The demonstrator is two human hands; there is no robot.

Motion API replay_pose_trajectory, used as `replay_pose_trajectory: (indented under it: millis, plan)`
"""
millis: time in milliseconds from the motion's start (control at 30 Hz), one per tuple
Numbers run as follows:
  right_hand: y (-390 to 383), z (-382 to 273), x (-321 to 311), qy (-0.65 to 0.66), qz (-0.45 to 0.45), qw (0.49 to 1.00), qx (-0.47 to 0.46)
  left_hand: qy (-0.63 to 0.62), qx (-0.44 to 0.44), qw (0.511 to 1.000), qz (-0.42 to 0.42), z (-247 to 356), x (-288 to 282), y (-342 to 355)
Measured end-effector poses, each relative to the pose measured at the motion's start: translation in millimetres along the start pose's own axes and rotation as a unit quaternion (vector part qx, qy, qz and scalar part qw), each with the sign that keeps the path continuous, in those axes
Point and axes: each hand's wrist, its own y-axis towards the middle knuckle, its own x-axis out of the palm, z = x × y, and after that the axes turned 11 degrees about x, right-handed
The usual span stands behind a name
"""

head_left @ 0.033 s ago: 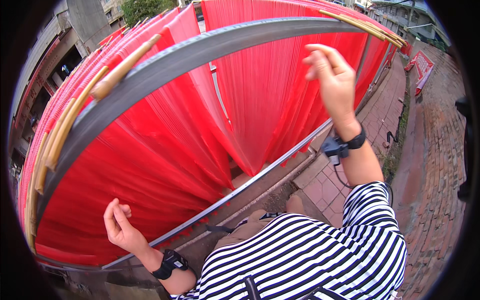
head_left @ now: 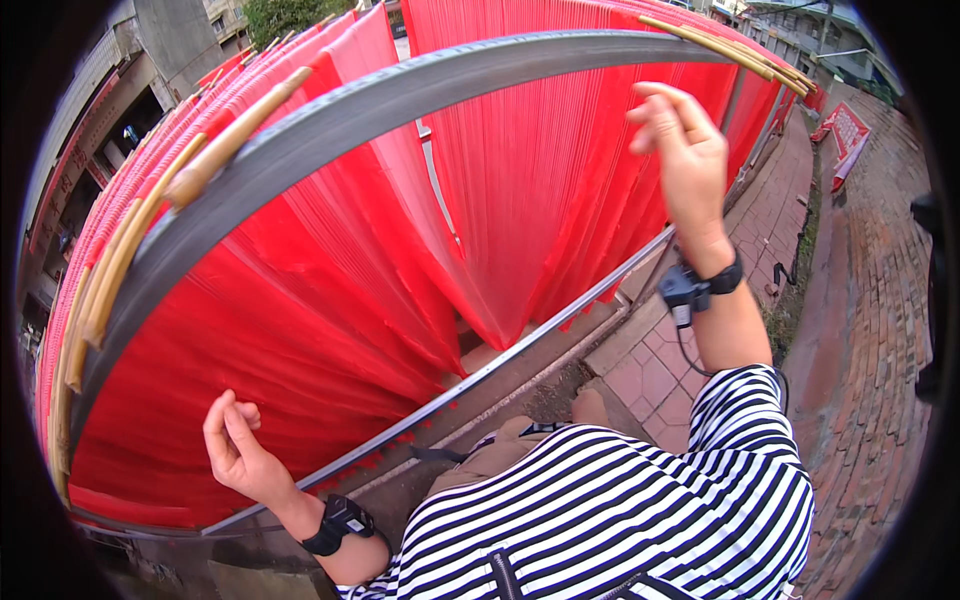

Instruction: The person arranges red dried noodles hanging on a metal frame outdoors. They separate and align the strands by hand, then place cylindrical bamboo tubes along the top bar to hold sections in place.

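Your left hand and right hand curl, grip impossible to tell, before red cloth, likely soft, best held edgewise.

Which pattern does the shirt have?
The shirt has black and white stripes, clearest in the head view.

Skyline: a grey, plain-walled concrete building at upper left, with a leafy green tree to its right.
Street, left: a row of shopfronts with dark openings, bent by the lens.
Street, right: pale grey buildings at the far end, dark green covering below them.
Roadside: a red-and-white patterned sheet, narrowing toward its lower end; whether it lies flat is unclear.
Walkway: pinkish hexagonal paving tiles.
Verge: a thin strip of green grass, a small curled black object near it.
Lane: weathered reddish-brown brick paving along the right.
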Motion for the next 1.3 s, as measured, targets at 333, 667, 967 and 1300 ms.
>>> replay_pose_trajectory:
  millis: [333, 667, 967, 1300]
  plan:
    - [82.7, 57.2, -124.6, 0.139, 0.014, 0.989, 0.041, -0.035, 0.179, 0.983, 0.020, 91.7, 93.5, 51.9]
    - [113.3, 68.2, -128.8, 0.177, -0.044, 0.983, 0.018, -0.037, 0.211, 0.976, 0.019, 102.2, 107.5, 76.3]
    - [110.1, 62.3, -116.2, 0.129, -0.012, 0.991, -0.032, -0.076, 0.168, 0.982, 0.036, 93.7, 104.2, 88.7]
    - [77.2, 21.0, -60.1, 0.070, -0.036, 0.991, -0.107, -0.167, 0.142, 0.975, 0.017, 92.6, 103.1, 104.4]
